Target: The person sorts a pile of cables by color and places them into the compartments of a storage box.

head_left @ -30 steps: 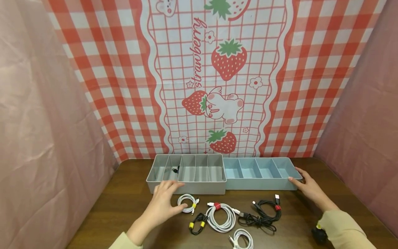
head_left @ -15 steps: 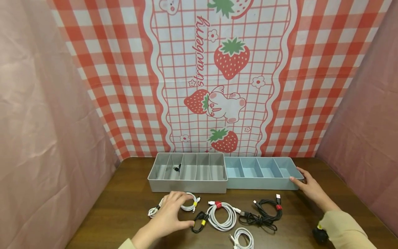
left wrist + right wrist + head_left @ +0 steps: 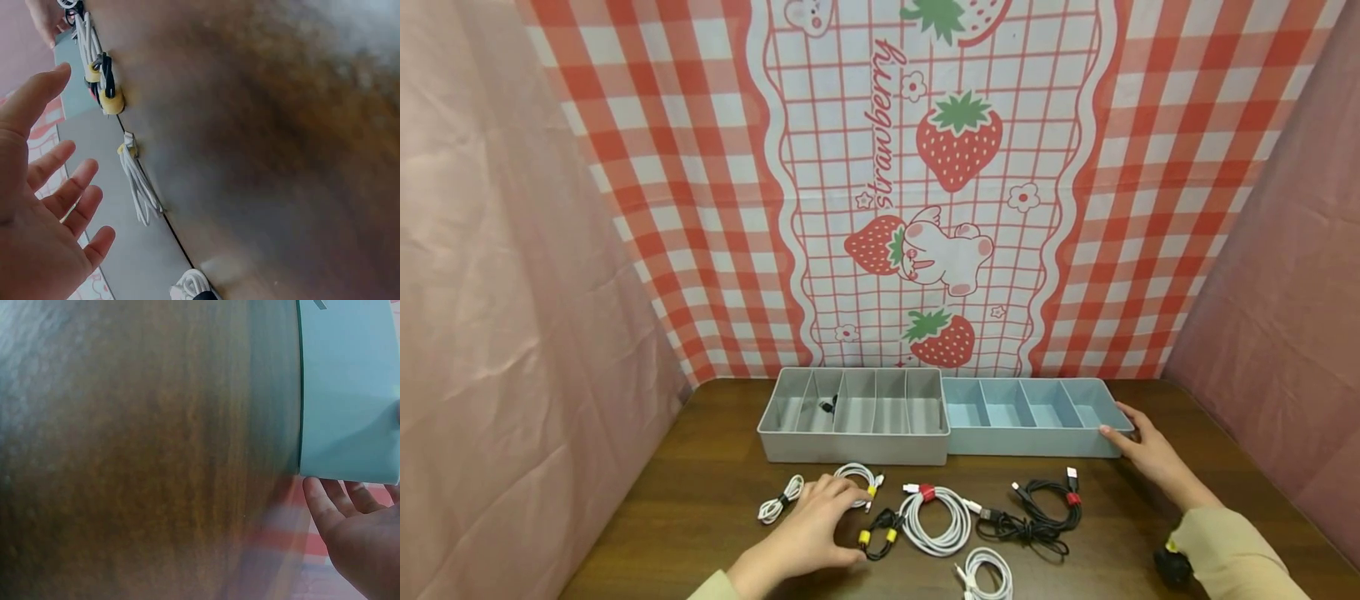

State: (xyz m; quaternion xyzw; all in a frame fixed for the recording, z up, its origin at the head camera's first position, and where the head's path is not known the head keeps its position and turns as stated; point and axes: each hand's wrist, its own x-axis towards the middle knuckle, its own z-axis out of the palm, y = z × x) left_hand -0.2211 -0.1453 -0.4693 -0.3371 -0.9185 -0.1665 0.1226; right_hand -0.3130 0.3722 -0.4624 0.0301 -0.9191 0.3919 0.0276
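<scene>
My left hand (image 3: 814, 525) hovers over the near left of the table, thumb and fingers spread, nothing between them. Close by its thumb lies a small black cable (image 3: 880, 534) with yellow ties. Just past its fingertips is a coiled white cable (image 3: 854, 468) with a yellow tie, partly hidden by the hand. Left of the hand sits a white cable (image 3: 781, 500) bound in black. My right hand (image 3: 1153, 454) holds the right end of a light blue divided box (image 3: 1030, 442), thumb at the front rim, fingers (image 3: 322, 503) against the end wall.
A grey divided box (image 3: 853, 448) abuts the blue one on its left; a black cable (image 3: 828, 406) lies in one compartment. In front are a large white coil (image 3: 958, 533) with a red tie, black cables (image 3: 1030, 531) and a smaller white coil (image 3: 1002, 575). A checked curtain (image 3: 700, 208) hangs behind.
My left hand has drawn back from the grey box toward the near edge and slightly right, uncovering the white cable with the black tie. The right hand stays on the blue box.
</scene>
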